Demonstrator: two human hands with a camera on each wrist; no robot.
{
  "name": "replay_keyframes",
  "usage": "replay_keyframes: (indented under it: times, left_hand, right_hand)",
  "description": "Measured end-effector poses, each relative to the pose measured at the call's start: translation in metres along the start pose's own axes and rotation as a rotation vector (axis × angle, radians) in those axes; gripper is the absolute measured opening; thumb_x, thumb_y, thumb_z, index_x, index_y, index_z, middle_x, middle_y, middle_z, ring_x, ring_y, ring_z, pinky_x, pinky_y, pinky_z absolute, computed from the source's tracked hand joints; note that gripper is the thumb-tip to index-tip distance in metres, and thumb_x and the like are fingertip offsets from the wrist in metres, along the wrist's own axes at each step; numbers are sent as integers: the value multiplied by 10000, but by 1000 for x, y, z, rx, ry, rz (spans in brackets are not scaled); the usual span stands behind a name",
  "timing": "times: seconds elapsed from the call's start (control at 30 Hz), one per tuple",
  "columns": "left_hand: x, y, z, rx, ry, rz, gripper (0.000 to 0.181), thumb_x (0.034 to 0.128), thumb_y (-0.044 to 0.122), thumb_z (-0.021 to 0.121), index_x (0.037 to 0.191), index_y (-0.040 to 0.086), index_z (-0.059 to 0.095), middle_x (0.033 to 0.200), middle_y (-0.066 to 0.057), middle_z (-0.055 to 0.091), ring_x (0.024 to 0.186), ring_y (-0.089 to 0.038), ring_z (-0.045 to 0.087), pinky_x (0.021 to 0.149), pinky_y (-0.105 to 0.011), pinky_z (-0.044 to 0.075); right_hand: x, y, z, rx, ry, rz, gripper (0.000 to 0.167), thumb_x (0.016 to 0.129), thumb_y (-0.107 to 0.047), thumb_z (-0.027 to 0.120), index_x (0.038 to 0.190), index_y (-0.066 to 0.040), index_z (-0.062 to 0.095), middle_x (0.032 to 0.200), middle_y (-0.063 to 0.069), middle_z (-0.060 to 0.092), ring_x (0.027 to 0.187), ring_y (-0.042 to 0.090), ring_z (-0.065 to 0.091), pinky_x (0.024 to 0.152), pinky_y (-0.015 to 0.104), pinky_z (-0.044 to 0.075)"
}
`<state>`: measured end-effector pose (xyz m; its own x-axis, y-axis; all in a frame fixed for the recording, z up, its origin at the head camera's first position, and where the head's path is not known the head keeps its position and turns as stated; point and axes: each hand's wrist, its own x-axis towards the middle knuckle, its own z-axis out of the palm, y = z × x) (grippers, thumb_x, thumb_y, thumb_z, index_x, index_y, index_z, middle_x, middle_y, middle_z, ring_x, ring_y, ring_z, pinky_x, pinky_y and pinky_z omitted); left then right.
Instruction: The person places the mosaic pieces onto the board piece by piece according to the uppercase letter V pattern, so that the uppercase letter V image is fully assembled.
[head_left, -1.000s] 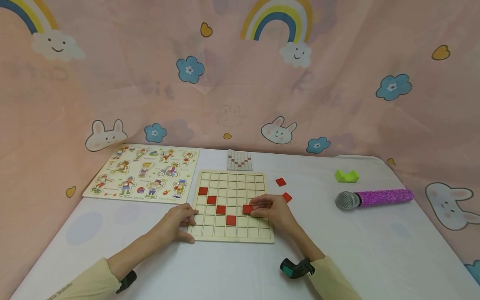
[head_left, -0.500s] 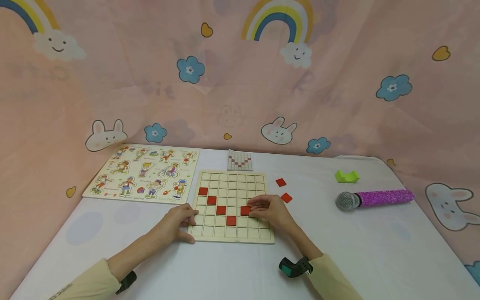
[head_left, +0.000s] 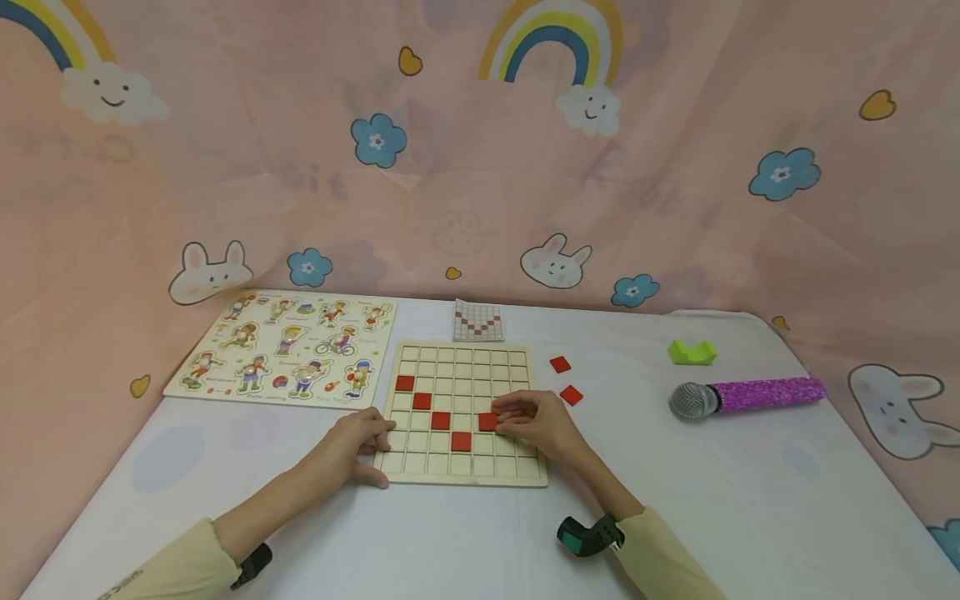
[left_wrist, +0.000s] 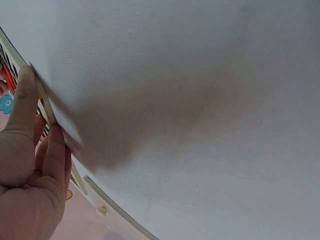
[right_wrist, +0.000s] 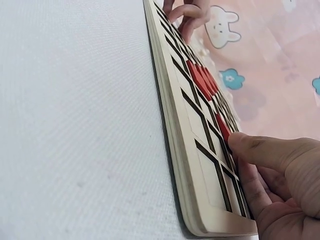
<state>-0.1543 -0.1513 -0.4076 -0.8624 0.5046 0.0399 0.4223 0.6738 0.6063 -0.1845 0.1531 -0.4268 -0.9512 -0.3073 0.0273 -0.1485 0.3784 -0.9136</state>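
Observation:
A wooden grid board (head_left: pixel 465 479) lies flat on the white table, with several red square tiles (head_left: pixel 441 421) set in a diagonal on it. At its left edge my left hand (head_left: pixel 352 446) grips the rim, thumb at the near corner and fingers on the side; the left wrist view shows that hand (left_wrist: pixel 32 170) against the board's edge. My right hand (head_left: pixel 542 423) reaches over the board's right side and pinches another red tile (head_left: pixel 487 422) at a cell. In the right wrist view the thumb (right_wrist: pixel 260 147) touches that tile, partly hiding it.
Two loose red tiles (head_left: pixel 572 396) lie right of the board. A small pattern card (head_left: pixel 478 322) sits behind it. A picture puzzle board (head_left: pixel 281 346) lies at the left. Far right are a purple microphone (head_left: pixel 750 397) and a green holder (head_left: pixel 692 352).
My right hand has shifted the pinched tile slightly left on the board. The left hand stays in place at the board's edge.

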Motion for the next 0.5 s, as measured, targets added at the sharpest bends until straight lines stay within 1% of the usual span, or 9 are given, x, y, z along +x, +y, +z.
replay_keyframes:
  times: [0.07, 0.2, 0.4, 0.5]
  left_hand:
    - [0, 0, 0, 1, 1, 1, 349, 564, 131, 908, 797, 72, 656, 969, -38, 611, 977, -249, 589, 818, -329, 552]
    - [0, -1, 0, -4, 2, 1, 370, 564, 128, 909, 835, 52, 669, 966, -33, 610, 979, -248, 587, 814, -318, 554]
    - [0, -3, 0, -14, 1, 6, 342, 565, 125, 909, 752, 86, 625, 1009, -71, 617, 1029, -303, 589, 812, -311, 557]
    - [0, -2, 0, -17, 0, -1, 340, 566, 123, 909, 750, 90, 624, 1011, -73, 617, 1027, -303, 588, 813, -315, 556]
  right_hand:
    - [0, 0, 0, 6, -4, 0, 296, 791, 31, 743, 1079, 41, 672, 1009, 146, 698, 862, 211, 677, 763, 232, 565]
    - [-1, 0, 1, 15, -4, 5, 295, 798, 23, 740, 1084, 34, 671, 1014, 139, 698, 876, 209, 676, 776, 230, 562]
    - [-1, 0, 1, 40, -13, -10, 284, 812, 2, 735, 1082, 53, 662, 1016, 170, 693, 881, 228, 678, 777, 229, 561]
    - [-1, -1, 0, 59, -21, -11, 287, 818, -5, 731, 1088, 60, 657, 1028, 185, 689, 896, 244, 677, 785, 227, 558]
